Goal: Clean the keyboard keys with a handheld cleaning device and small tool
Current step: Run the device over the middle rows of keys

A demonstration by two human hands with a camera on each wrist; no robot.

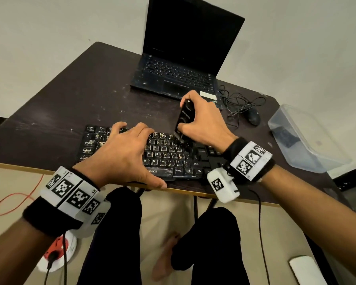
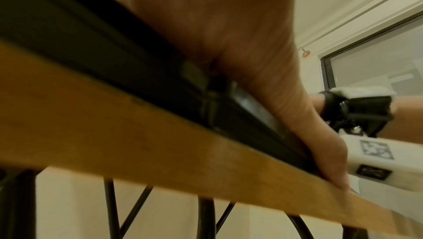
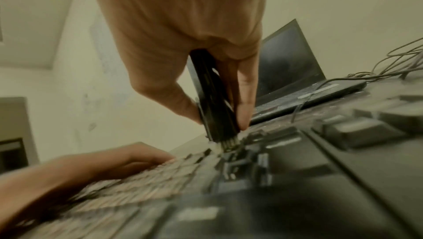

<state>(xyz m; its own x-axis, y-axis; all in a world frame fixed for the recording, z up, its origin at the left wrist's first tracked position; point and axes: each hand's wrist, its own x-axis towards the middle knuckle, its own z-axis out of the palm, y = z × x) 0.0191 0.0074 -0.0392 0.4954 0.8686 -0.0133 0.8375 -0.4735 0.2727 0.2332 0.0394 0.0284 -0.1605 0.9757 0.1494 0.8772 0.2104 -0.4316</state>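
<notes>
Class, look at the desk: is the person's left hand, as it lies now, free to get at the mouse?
Probably not. The left hand rests on the keyboard, and the right hand, gripping the cleaner, stands between it and the mouse at the far right.

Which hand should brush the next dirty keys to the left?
Right. The right hand already grips the handheld cleaning device, its bristles down on the keyboard. The left hand lies flat on the keys, steadying it.
</notes>
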